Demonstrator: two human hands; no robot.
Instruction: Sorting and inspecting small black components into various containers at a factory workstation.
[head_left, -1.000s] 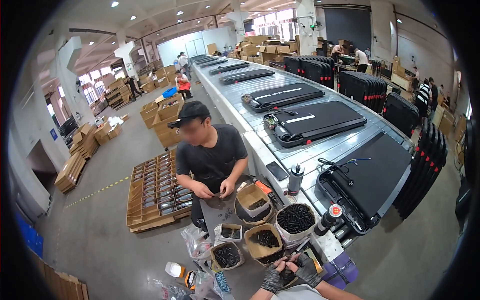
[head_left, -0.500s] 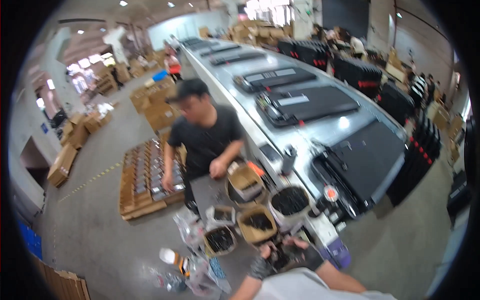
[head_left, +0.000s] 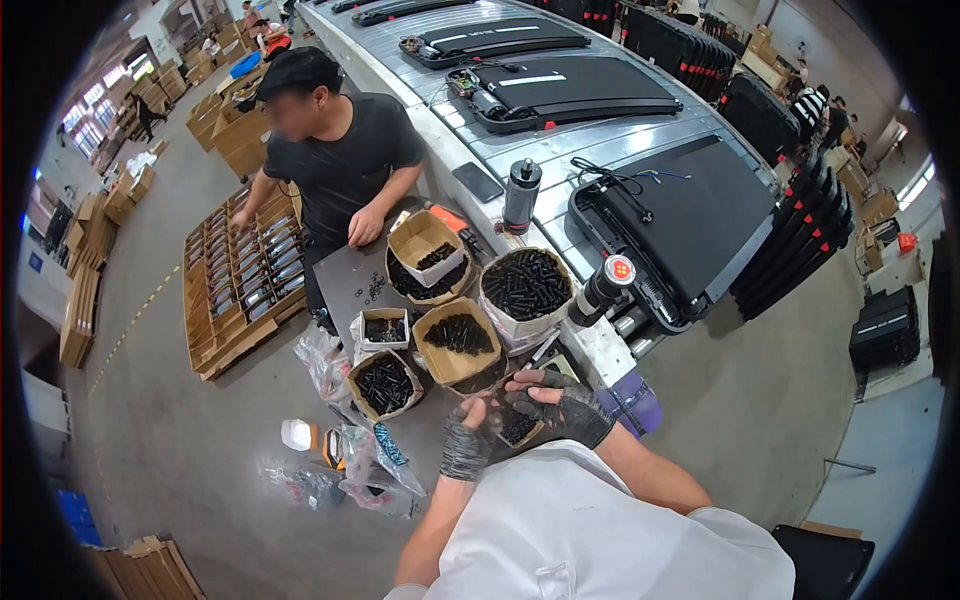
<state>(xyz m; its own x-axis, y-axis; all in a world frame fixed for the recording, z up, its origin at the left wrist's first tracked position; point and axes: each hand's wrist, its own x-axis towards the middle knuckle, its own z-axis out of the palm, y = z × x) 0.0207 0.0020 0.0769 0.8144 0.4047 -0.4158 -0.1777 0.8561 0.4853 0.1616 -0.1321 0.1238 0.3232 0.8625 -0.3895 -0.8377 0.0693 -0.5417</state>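
My left hand (head_left: pixel 467 438), in a grey fingerless glove, is closed near the table's front edge, thumb against its fingers. Facing it, my right hand (head_left: pixel 565 405), gloved alike, has thumb and fingers pressed together. Anything small between the fingertips is too hard to make out. Partly hidden below my hands is a container of black parts (head_left: pixel 518 426). Just beyond stands an open cardboard box (head_left: pixel 436 328) with small dark pieces. A white-sided bin (head_left: pixel 508 338) full of short black cylindrical pieces is to its right, and another box of black pieces (head_left: pixel 385 386) to its left.
Across the table (head_left: pixel 345 277) a co-worker (head_left: pixel 345 150) reaches toward a partitioned carton (head_left: pixel 215 345). Right of the bins lie a roller conveyor with black panels (head_left: pixel 690 220), a dark power tool (head_left: pixel 602 288) and a phone (head_left: pixel 478 182). Plastic bags (head_left: pixel 375 470) hang at the left.
The view has tilted downward and sharpened, so the table and bins sit higher in the picture. My hands are still close together at the front edge. The co-worker remains beside the carton.
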